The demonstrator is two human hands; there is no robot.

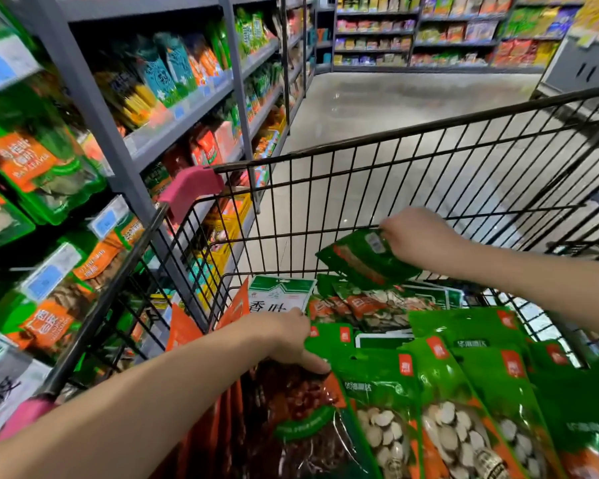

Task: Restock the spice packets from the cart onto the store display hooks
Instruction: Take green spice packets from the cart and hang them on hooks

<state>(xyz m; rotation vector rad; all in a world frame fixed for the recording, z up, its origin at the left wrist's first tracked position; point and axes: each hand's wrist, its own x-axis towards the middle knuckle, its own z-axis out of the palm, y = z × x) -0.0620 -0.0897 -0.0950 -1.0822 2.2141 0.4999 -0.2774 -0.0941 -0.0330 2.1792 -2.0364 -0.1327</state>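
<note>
A black wire cart (360,188) fills the middle of the view, piled with several green spice packets (443,385) and red-brown ones (301,402). My right hand (419,236) holds one green packet (363,261) by its top corner, lifted above the pile near the cart's far wall. My left hand (291,337) reaches into the cart and grips the upper edge of a green packet (374,375) in the front stack, thumb pressed on it. The display (42,160) on the left carries hanging green and orange packets, blurred.
Grey shelving (173,119) with bagged goods runs along the left, close to the cart's pink-capped corner (191,188). A grey aisle floor (395,105) stretches ahead to far shelves (446,32). A grey unit (581,70) stands at the right.
</note>
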